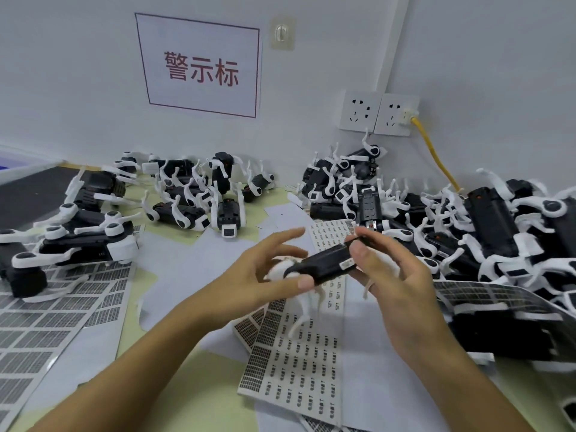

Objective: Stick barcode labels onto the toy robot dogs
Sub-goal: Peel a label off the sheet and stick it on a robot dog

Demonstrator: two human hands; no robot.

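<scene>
Both hands hold one toy robot dog [324, 265] in the air above the sheet of barcode labels [299, 366], which lies on the pale green table [156, 325]. The dog is belly up, its black underside facing the camera and its white legs hanging below. The left hand [265, 275] supports the dog's white end with the thumb curled against the body, while the other fingers spread loosely. The right hand [392, 272] grips the other end, thumb pressing on top beside a small white barcode label [346, 264] already on the underside. Left of the label sheet lies a scattered group of robot dogs [193, 194]; right of it a heap of dogs [467, 226] rises against the wall beneath the wall sockets [378, 113].
</scene>
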